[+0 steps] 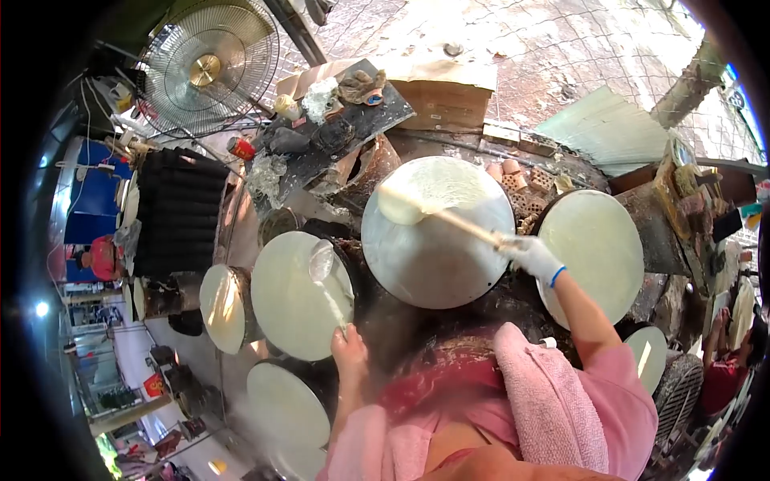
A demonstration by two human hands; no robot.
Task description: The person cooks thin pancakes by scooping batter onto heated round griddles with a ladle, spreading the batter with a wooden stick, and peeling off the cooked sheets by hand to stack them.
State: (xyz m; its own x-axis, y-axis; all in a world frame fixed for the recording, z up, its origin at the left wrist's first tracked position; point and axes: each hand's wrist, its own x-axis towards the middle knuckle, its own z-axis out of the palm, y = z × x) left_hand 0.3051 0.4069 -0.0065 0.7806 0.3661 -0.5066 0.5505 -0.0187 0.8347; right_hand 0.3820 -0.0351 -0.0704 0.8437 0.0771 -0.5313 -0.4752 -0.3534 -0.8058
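My right hand [533, 255], in a white glove with a blue cuff, grips the wooden handle of a spreader [461, 226]. Its rounded pale head, blurred, is over the far left of a round grey cooking surface [437, 284]. A whitish wet layer [461, 180] covers the far part of that surface. Bare fingers of my left hand [350, 349] close around the handle of a ladle [322, 260], whose bowl is over a wide round vessel [277, 321] with a pale greenish-white top. Whether the ladle touches it, I cannot tell.
Another pale round top [592, 252] stands at right, smaller ones [223, 309] at left. Behind are a dark board [393, 108] with gloves and plastic, a cardboard box [441, 104], bricks [517, 183] and a fan [207, 70]. A person [726, 373] is at far right.
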